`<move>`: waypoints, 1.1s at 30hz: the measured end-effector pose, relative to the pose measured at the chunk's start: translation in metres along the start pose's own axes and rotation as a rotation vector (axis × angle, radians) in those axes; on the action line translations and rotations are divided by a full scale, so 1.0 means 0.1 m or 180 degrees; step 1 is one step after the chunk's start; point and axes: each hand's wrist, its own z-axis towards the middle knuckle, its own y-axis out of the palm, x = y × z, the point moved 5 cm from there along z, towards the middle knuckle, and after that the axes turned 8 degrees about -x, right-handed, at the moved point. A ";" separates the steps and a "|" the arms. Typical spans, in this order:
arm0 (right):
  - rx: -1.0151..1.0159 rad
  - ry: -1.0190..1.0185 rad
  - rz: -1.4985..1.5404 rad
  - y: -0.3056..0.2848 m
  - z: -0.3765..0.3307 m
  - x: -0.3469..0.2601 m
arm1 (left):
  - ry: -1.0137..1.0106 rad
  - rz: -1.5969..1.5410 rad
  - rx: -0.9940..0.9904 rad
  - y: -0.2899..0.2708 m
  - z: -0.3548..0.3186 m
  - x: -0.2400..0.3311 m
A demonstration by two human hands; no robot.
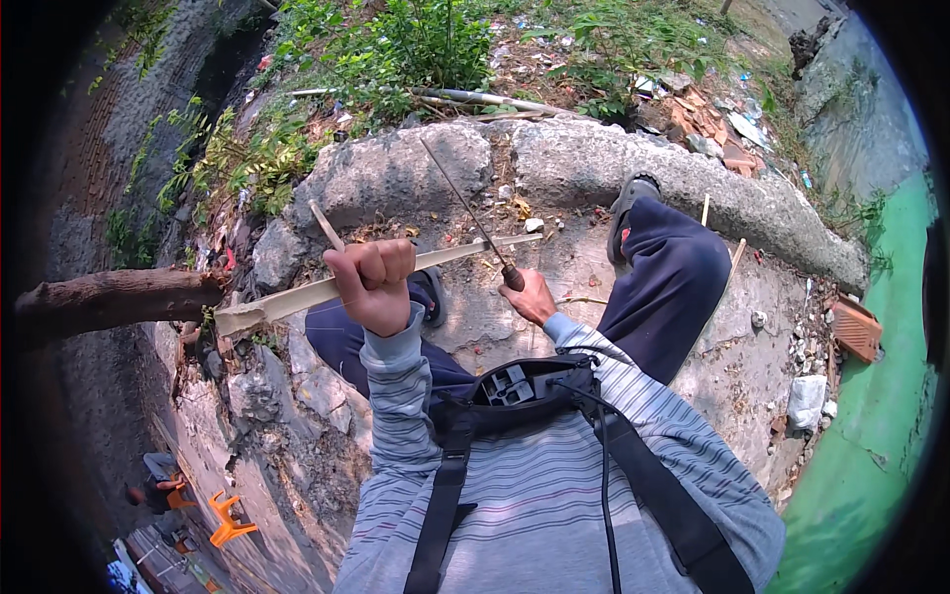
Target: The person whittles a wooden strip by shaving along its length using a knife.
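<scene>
My left hand (378,287) is closed in a fist around a thin pale wooden stick (325,226), whose upper end pokes out above the fingers. A long, flat pale wooden strip (282,303) runs behind that fist, widest at its left end; I cannot tell whether the hand also grips it. Its narrow far end (510,241) reaches past the knife. My right hand (534,299) is wrapped round the brown handle of a long narrow-bladed knife (463,201). The dark blade points up and to the left, crossing the strip in this view.
Both my bent legs (673,262) frame the work. Broken concrete blocks (614,158) curve across the far side, with bushes (396,54) behind. A log (119,302) juts in at left. Thin sticks (738,255) lie beyond my right knee. Green water (871,445) lies at right.
</scene>
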 end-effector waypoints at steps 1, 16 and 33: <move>-0.0055 -0.0120 0.0080 -0.01 0.00 -0.06 | 0.0007 -0.0050 -0.0102 0.02 0.00 0.01; -0.0010 0.0247 0.0066 0.00 0.06 0.09 | -0.0013 -0.0092 -0.0172 0.00 0.00 0.01; -0.0146 0.0181 0.0148 0.01 0.10 0.25 | -0.0057 -0.0124 -0.0264 -0.02 -0.01 0.02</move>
